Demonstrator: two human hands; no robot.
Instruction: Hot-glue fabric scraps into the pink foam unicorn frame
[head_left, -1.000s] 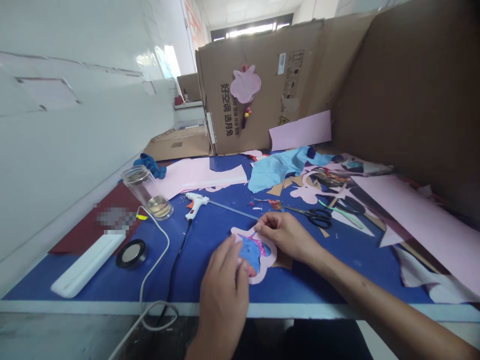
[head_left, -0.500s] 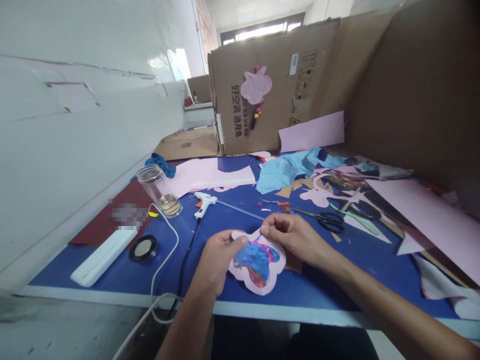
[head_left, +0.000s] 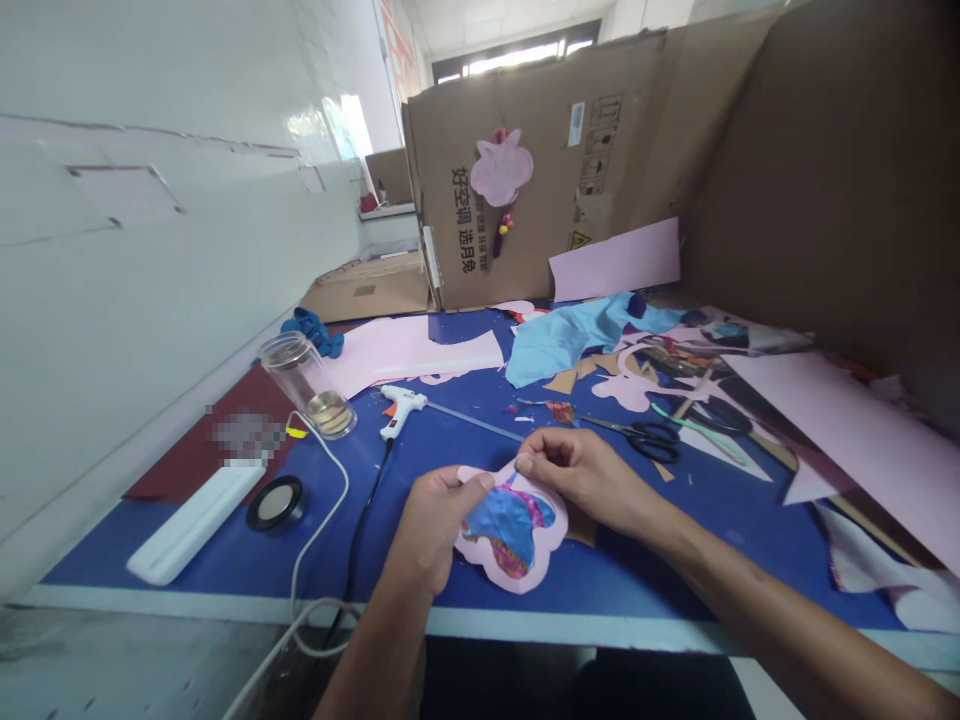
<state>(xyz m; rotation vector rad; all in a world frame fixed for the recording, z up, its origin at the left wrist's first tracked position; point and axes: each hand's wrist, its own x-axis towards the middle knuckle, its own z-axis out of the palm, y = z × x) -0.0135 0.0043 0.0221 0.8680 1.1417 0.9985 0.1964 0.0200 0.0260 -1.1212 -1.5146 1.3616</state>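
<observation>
Close to the table's front edge I hold a pink scalloped cutout (head_left: 551, 545) with blue and magenta patterned fabric (head_left: 499, 530) showing in its middle. My left hand (head_left: 435, 520) grips its upper left edge, thumb on top and fingers behind. At its top edge my right hand (head_left: 581, 470) pinches with thumb and fingertips; whatever lies between those fingertips is mostly hidden. A brown piece of card (head_left: 583, 528) shows from behind the cutout's right side. Beyond my hands lie a white glue gun (head_left: 403, 408) with a long glue stick and black-handled scissors (head_left: 651, 440).
A glass jar (head_left: 311, 388), a black tape roll (head_left: 275, 503), a white power strip (head_left: 195, 525) and a loose white cable (head_left: 330, 510) occupy the left. Light blue cloth (head_left: 566, 340) and pink sheets (head_left: 847, 430) cover the back and right. Cardboard (head_left: 555, 190) stands behind.
The view has shifted slightly, so the table's things appear a little further left. Both hands keep their hold on the pink cutout, with little visible movement.
</observation>
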